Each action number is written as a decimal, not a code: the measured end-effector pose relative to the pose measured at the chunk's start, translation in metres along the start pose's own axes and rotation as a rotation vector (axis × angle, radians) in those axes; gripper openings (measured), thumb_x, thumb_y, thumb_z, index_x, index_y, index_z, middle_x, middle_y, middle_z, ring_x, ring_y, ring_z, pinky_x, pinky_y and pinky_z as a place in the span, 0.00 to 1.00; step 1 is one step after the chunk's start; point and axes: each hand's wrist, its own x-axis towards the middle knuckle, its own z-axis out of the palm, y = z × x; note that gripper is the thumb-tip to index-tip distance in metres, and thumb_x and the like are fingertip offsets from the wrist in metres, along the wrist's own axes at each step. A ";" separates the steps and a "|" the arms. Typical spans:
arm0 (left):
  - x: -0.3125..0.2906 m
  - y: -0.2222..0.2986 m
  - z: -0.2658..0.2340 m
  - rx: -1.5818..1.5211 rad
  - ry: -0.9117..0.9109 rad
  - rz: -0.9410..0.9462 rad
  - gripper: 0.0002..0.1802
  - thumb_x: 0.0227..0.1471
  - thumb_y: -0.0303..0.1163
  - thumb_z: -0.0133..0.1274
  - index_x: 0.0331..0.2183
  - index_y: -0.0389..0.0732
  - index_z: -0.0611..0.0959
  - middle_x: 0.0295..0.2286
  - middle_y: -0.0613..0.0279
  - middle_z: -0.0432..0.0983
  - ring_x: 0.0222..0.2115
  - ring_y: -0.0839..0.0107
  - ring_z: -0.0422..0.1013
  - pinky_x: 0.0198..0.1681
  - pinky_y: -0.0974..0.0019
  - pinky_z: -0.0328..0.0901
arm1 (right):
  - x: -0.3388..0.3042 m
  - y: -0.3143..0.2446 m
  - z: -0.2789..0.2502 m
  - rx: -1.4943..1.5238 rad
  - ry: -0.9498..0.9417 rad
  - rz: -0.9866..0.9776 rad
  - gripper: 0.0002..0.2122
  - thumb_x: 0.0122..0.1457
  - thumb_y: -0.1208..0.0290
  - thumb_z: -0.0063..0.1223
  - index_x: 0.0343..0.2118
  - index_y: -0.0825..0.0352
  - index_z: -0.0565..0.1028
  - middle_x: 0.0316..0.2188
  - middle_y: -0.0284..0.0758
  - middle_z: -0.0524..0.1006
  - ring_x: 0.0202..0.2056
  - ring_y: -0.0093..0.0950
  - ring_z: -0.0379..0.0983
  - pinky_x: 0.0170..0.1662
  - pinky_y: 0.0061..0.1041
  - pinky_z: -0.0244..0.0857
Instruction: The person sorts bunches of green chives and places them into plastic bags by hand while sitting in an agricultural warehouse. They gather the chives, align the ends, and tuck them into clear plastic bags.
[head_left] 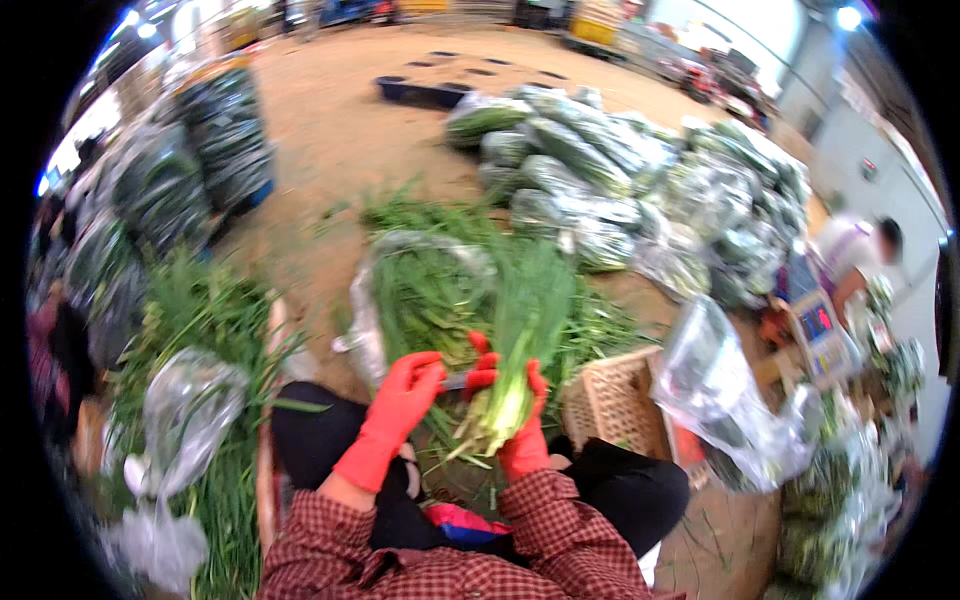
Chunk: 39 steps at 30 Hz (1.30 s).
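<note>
Both my hands wear red rubber gloves. My right hand (pixel 525 425) grips a bunch of chive-like greens (pixel 530 330) near its pale stalk ends; the long leaves point away from me. To the left of the bunch is my left hand (pixel 408 390), raised and apart from it, its fingers curled together; whether anything small is between them is hidden. Beyond my hands, an open clear plastic bag (pixel 370 310) lies spread with more of the same greens (pixel 425 300) in it. Loose greens surround this bag.
At my left is a heap of long greens (pixel 190 310) with a plastic bag (pixel 195 400) on it. A woven basket (pixel 615 400) stands right, beside another clear bag (pixel 720 390). Bagged vegetables (pixel 590 160) are piled ahead. A person (pixel 850 255) sits near a scale (pixel 822 335).
</note>
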 end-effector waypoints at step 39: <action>0.045 0.159 0.322 -0.281 -1.574 0.005 0.37 0.55 0.29 0.41 0.60 0.50 0.41 0.60 0.58 0.43 0.26 0.68 0.73 0.30 0.64 0.69 | -0.160 -0.211 0.140 -0.993 0.453 -1.357 0.26 0.51 0.68 0.57 0.52 0.66 0.61 0.47 0.38 0.69 0.48 0.33 0.67 0.51 0.33 0.62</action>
